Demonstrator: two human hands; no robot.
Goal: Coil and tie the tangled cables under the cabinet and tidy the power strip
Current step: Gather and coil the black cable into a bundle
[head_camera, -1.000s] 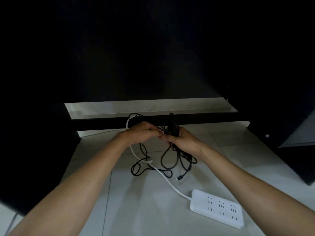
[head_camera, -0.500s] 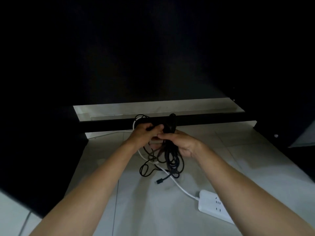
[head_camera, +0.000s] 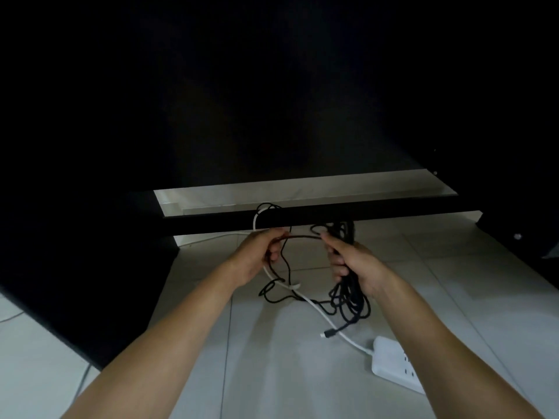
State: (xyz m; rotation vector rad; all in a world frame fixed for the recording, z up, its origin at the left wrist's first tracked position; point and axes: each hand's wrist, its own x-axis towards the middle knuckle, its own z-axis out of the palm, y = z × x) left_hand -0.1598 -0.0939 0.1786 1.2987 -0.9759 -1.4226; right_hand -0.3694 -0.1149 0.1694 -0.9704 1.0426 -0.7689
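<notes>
A black cable [head_camera: 351, 300] hangs in several loops from my right hand [head_camera: 352, 260], which is shut around the bundle. A straight stretch of the same cable runs left to my left hand [head_camera: 260, 255], which pinches it. The cable's plug end [head_camera: 329, 332] lies on the floor tiles. A white power strip [head_camera: 393, 362] rests on the floor at the lower right, partly behind my right forearm. Its white cord [head_camera: 317, 309] runs up under my left hand and loops behind the black bar.
A black horizontal bar [head_camera: 363, 214] of the cabinet crosses just beyond my hands. Dark cabinet panels rise at left [head_camera: 75, 267] and at far right [head_camera: 520, 231]. The floor is pale tile [head_camera: 287, 373]. A thin cable [head_camera: 81, 379] lies at the lower left.
My hands have drawn apart, stretching a length of black cable between them. The looped bundle now hangs from my right hand, further right.
</notes>
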